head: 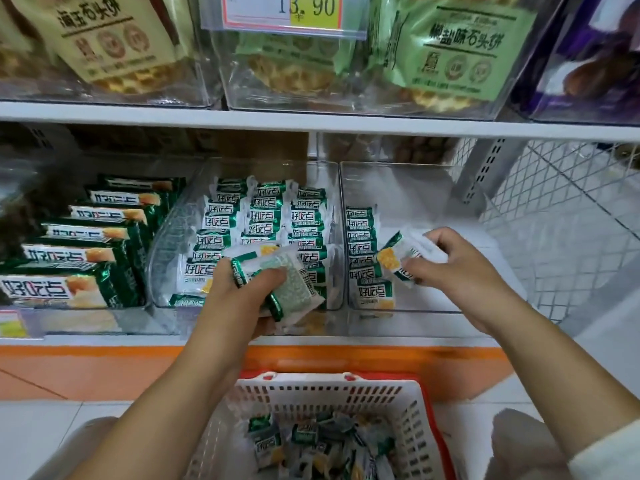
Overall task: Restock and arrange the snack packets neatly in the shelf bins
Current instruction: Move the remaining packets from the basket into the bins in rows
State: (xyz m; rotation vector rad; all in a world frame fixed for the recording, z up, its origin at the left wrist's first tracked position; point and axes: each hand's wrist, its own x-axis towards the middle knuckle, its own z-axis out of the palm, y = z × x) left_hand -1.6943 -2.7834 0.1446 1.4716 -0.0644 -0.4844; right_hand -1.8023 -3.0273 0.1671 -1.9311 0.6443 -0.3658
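My left hand (242, 292) grips a small stack of green-and-white snack packets (287, 282) at the front of the middle clear bin (162, 244), which is packed with rows of the same packets. My right hand (453, 268) holds one packet (398, 254) tilted inside the right clear bin (415, 188). That bin has a single row of upright packets (363, 251) along its left wall. Below, a white and red basket (332, 393) holds several loose packets (311, 445).
Green boxes (86, 244) of the same brand fill the bin at left. The shelf above carries clear bins of large biscuit bags (460, 46) and a price tag (284, 10). A white wire mesh panel (561, 220) closes the shelf's right side. An orange strip (86, 368) runs under the shelf.
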